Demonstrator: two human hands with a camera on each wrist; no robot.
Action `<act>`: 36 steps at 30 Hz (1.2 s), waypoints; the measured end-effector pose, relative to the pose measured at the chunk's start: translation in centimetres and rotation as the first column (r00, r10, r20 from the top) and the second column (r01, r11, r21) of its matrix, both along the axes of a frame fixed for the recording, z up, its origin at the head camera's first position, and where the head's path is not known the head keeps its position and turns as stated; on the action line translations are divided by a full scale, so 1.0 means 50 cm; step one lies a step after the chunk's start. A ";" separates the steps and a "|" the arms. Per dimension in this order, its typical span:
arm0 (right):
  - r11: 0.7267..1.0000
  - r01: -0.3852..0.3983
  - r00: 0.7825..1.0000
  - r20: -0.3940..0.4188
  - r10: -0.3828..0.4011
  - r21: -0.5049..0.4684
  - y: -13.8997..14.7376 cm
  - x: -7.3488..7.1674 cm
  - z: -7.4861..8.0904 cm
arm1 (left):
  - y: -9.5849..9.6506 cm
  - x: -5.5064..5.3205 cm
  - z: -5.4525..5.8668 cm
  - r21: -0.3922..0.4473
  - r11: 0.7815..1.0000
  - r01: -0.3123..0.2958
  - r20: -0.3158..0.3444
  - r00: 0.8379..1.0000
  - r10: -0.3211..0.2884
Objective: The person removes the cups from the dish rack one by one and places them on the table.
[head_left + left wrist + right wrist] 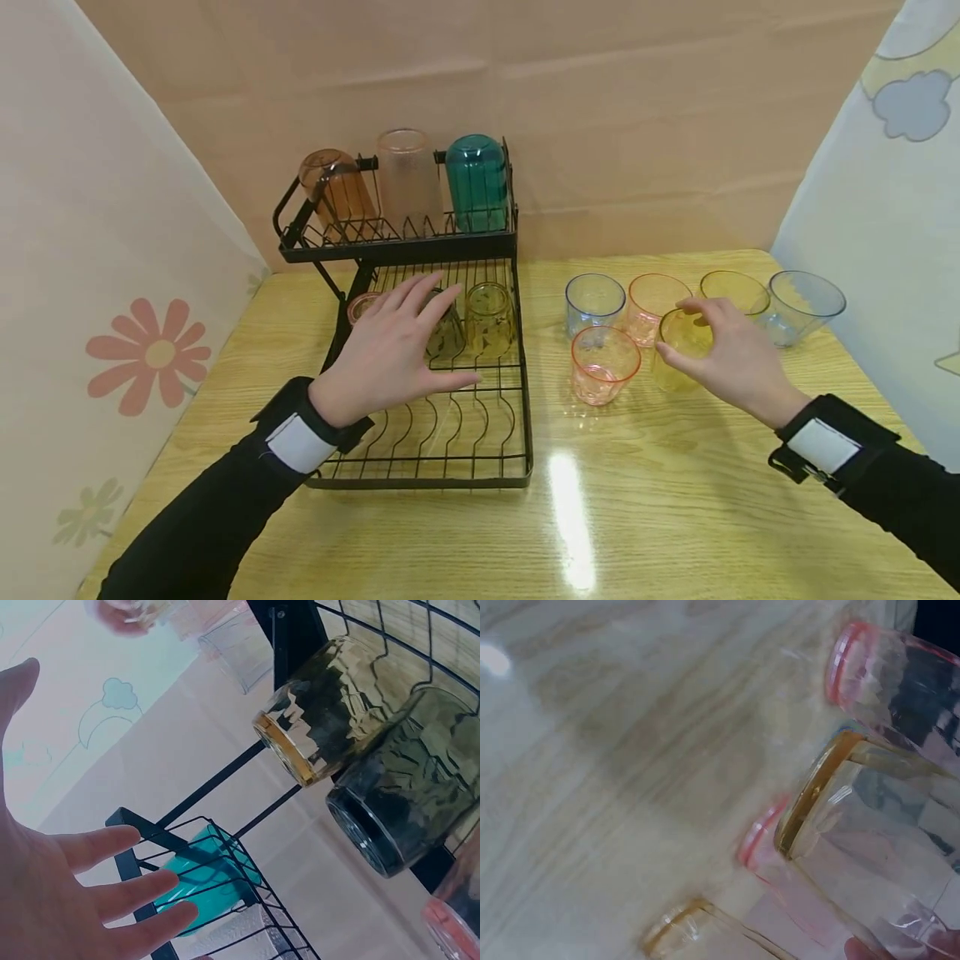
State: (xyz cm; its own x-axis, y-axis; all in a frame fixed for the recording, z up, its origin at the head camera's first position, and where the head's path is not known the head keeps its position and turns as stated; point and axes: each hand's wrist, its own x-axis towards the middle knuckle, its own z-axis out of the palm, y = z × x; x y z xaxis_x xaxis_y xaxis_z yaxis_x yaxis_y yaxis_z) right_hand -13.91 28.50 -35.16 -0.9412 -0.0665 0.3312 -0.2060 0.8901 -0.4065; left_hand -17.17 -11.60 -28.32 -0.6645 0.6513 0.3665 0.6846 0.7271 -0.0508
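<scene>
My right hand (738, 357) grips a yellow glass (672, 377) by its upper part, thumb at the near side and fingers at the far side. In the right wrist view this yellow glass (885, 825) looms close, with fingertips (866, 949) on its wall. Left of it on the table stands a pink glass (596, 385) with an orange-red rim. My left hand (390, 350) is spread, holding nothing, over the lower tier of a black dish rack (420, 483). Upside down on that tier are a yellow-amber glass (490, 321), a dark grey-green glass (409, 780) and a pink glass (362, 307), partly hidden by the hand.
The rack's upper tier carries a brown glass (337, 187), a clear pinkish glass (408, 179) and a teal glass (477, 183). Behind my right hand stand a blue-rimmed glass (594, 304), a pink glass (648, 300), another yellow glass (735, 292) and a clear glass (802, 304).
</scene>
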 end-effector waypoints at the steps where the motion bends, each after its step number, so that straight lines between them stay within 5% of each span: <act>1: 1.000 -0.004 1.000 0.002 0.004 0.005 -0.001 -0.001 -0.007 | 0.003 -0.001 0.000 -0.001 1.000 -0.007 0.004 1.000 0.007; 11: 0.999 -0.047 0.999 0.019 0.046 0.026 -0.005 -0.006 -0.056 | 0.024 -0.012 -0.001 -0.022 0.999 -0.039 0.035 0.999 0.039; 19: 0.997 -0.056 0.998 0.029 0.055 0.048 -0.007 -0.002 -0.061 | 0.047 -0.025 -0.009 -0.058 0.995 -0.086 0.093 0.992 0.091; 36: 0.975 -0.077 0.996 0.067 0.065 0.209 0.014 0.019 0.049 | 0.109 -0.077 -0.022 -0.113 0.983 -0.147 0.199 0.966 0.167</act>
State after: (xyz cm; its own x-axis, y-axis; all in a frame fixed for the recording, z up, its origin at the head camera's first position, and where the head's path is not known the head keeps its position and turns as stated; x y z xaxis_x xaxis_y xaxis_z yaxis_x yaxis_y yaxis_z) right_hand -12.97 29.21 -32.72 -0.9491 -0.1961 0.2465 -0.2528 0.9411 -0.2245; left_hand -21.05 -6.15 -29.42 -0.8157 0.5584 0.1511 0.5654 0.8248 0.0044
